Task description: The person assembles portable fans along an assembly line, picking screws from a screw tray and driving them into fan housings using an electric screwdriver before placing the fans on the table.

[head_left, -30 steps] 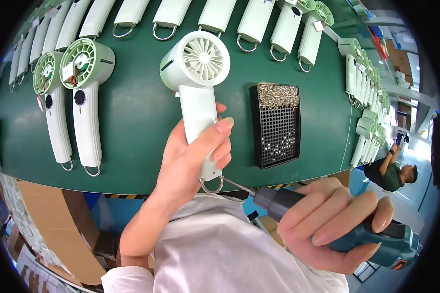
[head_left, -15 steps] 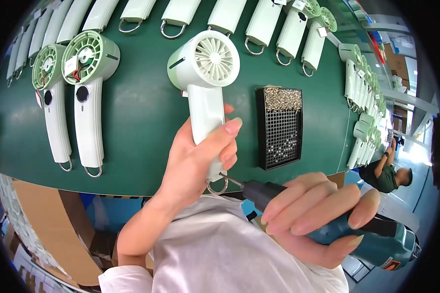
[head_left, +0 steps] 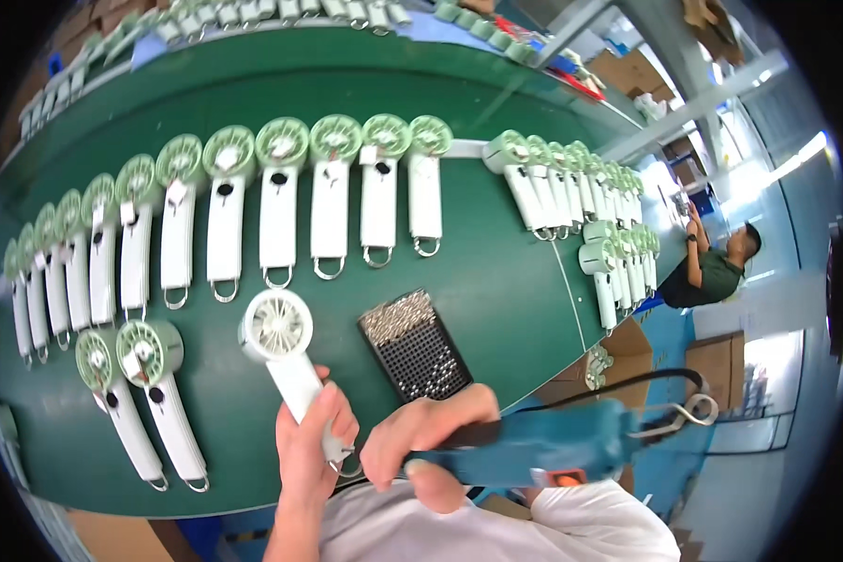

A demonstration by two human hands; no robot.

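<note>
My left hand (head_left: 311, 436) is closed round the white handle of a handheld fan (head_left: 293, 382). The fan's round grille head tips away from me, and a metal ring hangs at its lower end. My right hand (head_left: 431, 436) grips a blue-green electric screwdriver (head_left: 553, 438), held nearly level beside the fan's ring end. Its bit does not show clearly behind the fingers. Just beyond my right hand lies a black screw tray (head_left: 410, 358), with small screws heaped at its far end and many small holes.
Two fans with uncovered heads (head_left: 136, 426) lie at the left of the green table (head_left: 244, 459). A long row of similar fans (head_left: 278, 220) stretches behind, with more grouped at right (head_left: 548, 192). A black cord trails from the screwdriver. Another person (head_left: 712, 267) is at far right.
The view has shifted back and shows more of the table. The screwdriver has turned from a slant to nearly level. Both hands keep their hold.
</note>
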